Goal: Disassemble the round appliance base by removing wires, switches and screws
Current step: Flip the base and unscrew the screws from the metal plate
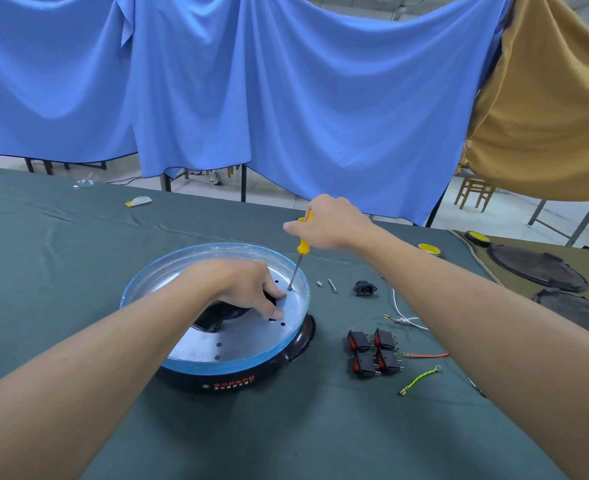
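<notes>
- round base point(196, 379) left of centre on green cloth point(78, 244); red/white print on rim, too small to read
- left hand point(241, 289) pressing inside base, fingers bent on black part
- right hand point(331, 223) fisted on yellow screwdriver point(301, 249), near upright, tip on plate screw point(290, 288)
- four switches point(374, 351) right of base

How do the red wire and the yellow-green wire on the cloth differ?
The red wire lies nearly straight and level, its far end hidden behind the right arm; the yellow-green wire is fully visible and runs diagonally with a slight bend. The red one sits right beside the switches; the yellow-green one lies nearer the camera. Both are loose with metal terminals.
</notes>
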Demonstrator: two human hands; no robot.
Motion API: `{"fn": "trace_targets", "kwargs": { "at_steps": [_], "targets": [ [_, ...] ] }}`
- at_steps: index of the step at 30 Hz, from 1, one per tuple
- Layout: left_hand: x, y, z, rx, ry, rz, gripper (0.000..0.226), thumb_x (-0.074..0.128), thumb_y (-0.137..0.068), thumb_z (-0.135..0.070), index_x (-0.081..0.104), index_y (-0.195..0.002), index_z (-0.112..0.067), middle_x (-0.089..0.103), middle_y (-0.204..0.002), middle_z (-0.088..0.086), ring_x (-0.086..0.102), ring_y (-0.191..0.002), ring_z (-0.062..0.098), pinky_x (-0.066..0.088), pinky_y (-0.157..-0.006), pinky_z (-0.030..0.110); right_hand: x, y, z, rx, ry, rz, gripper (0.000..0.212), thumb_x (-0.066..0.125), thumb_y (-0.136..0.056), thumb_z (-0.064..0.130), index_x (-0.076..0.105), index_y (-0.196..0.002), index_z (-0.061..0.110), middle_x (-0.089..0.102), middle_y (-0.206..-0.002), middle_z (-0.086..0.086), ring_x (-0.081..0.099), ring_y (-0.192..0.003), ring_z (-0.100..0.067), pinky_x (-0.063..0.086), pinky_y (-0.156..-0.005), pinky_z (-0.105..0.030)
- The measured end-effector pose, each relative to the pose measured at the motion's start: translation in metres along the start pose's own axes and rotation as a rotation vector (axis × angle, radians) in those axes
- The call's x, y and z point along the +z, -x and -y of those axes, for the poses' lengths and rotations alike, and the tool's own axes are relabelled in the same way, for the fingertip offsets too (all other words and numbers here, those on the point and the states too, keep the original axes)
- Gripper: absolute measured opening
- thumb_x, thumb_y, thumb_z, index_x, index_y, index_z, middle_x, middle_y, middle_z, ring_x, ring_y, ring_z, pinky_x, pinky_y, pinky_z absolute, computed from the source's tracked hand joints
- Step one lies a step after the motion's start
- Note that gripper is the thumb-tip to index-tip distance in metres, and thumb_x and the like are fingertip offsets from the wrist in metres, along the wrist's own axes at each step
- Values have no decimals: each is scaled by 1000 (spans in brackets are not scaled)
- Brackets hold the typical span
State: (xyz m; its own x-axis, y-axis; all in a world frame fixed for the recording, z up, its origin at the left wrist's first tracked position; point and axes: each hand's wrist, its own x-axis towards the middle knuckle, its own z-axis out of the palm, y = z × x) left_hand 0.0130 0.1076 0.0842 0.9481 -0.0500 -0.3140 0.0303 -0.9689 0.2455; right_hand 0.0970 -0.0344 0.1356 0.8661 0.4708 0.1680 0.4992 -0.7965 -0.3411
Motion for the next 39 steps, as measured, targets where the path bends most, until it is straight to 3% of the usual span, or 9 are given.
{"fn": "trace_targets", "kwargs": {
  "at_steps": [5, 8, 12, 16, 21, 26, 32, 36, 39],
  "targets": [
    [0, 2, 0, 4, -7, 2, 46, 65, -89, -48, 60, -134, -37, 55, -141, -7, 52, -123, 19, 38, -100, 31, -1, -1, 1, -20, -42, 23, 34, 58, -81, 22, 62, -101, -5, 51, -74, -7, 42, -70, -24, 36, -63, -32],
    [0, 1, 1, 5, -10, 1, 46, 65, -88, -49, 61, -132, -38, 56, -140, -7, 53, -120, 19, 39, -100, 31, -2, 0, 3, -22, -46, 73, 21, 58, -79, 26, 57, -84, 6, 49, -75, -6, 40, -67, -24, 35, -62, -31],
    [0, 0, 1, 5, -15, 3, 45, 65, -88, -51, 62, -132, -38, 59, -132, -9, 53, -121, 19, 39, -99, 31, 0, -1, 0, -15, 0, -8, 39, 57, -86, 43, 42, -66, 13, 43, -60, -1, 42, -62, -25, 34, -56, -30],
    [1, 0, 1, 3, -10, 1, 47, 65, -88, -50, 59, -134, -38, 56, -139, -7, 52, -122, 20, 39, -100, 31, 1, -2, 3, -25, -18, 6, 27, 58, -81, 26, 63, -92, 1, 52, -65, -3, 45, -66, -25, 38, -59, -31],
    [1, 0, 1, 1, -6, -5, 47, 66, -88, -50, 60, -133, -38, 55, -141, -8, 52, -124, 18, 38, -100, 31, 0, -2, 3, 26, 21, 1, 29, 54, -82, 30, 38, -62, 15, 39, -58, -1, 37, -58, -24, 28, -51, -28],
    [1, 0, 1, 3, 0, 0, 42, 66, -88, -50, 64, -128, -38, 59, -137, -8, 54, -121, 18, 39, -98, 30, 0, -2, 2, 29, -39, 7, 27, 56, -80, 25, 63, -96, 4, 56, -76, -6, 47, -70, -25, 39, -62, -31],
    [0, 0, 0, -5, -14, 2, 49, 65, -88, -50, 58, -135, -37, 55, -142, -7, 51, -125, 19, 38, -101, 31, 1, 0, 2, 37, 17, -18, 32, 57, -84, 38, 45, -67, 13, 44, -62, -2, 43, -63, -25, 34, -54, -29],
    [0, 0, 0, -3, -16, 7, 49, 64, -89, -49, 57, -136, -37, 54, -143, -8, 50, -127, 19, 38, -103, 32, -1, 2, 4, -15, -94, 10, 26, 59, -81, 21, 66, -91, -2, 53, -65, -5, 44, -66, -22, 37, -56, -29],
    [0, -1, 1, -1, -16, -1, 48, 65, -88, -50, 59, -134, -38, 55, -141, -7, 51, -125, 19, 39, -104, 33, -3, 4, 6, -22, -249, 1, 19, 62, -79, 16, 64, -86, -1, 57, -57, -1, 44, -60, -18, 44, -54, -29]
  ]
}}
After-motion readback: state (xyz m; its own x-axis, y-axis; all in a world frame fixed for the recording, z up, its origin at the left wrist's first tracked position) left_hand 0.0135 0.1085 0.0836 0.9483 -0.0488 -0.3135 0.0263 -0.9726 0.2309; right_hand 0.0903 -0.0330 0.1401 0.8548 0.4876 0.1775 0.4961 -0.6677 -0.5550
